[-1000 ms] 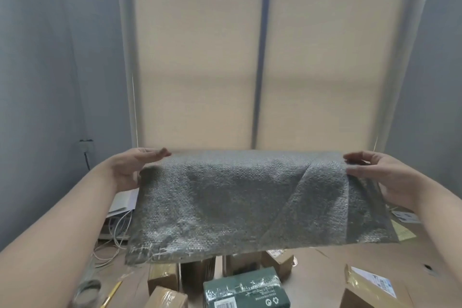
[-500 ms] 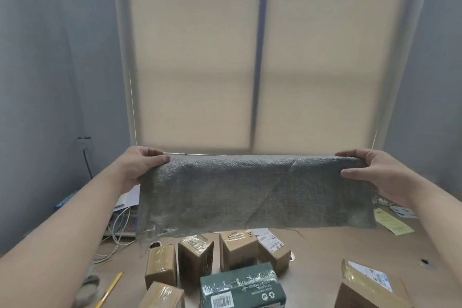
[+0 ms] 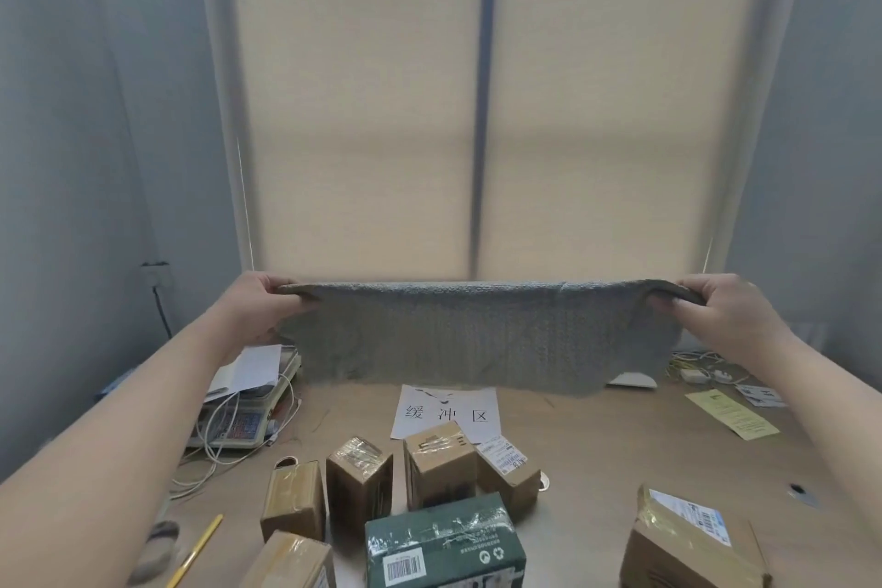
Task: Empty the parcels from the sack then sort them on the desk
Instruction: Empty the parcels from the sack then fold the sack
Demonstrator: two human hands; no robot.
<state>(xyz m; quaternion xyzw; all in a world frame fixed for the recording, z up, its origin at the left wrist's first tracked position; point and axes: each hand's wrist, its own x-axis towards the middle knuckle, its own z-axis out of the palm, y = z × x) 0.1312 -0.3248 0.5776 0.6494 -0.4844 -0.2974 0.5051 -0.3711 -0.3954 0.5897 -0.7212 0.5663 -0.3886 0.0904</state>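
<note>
Since the earlier frames the sack (image 3: 477, 339) has swung farther out from the person, so more of the desk (image 3: 596, 444) shows beneath it, including a paper sheet with printed characters (image 3: 448, 411). The left hand (image 3: 260, 306) grips the sack's top left corner with its fingers curled round the edge, and the right hand (image 3: 720, 315) grips the top right corner the same way. The grey woven fabric is stretched between them and hangs flat and limp, with no bulge in it.

By that look the emptying seems done. Below the hands and nearer the person the parcels lie in a loose cluster: taped brown cartons (image 3: 360, 477) below the left hand, a green box (image 3: 444, 544) about midway between the hands, and a larger labelled brown parcel (image 3: 687, 540) below the right hand. Several stand close or touching, in no clear order — sorting seems wholly left, and the sack likely needs setting aside first.
</note>
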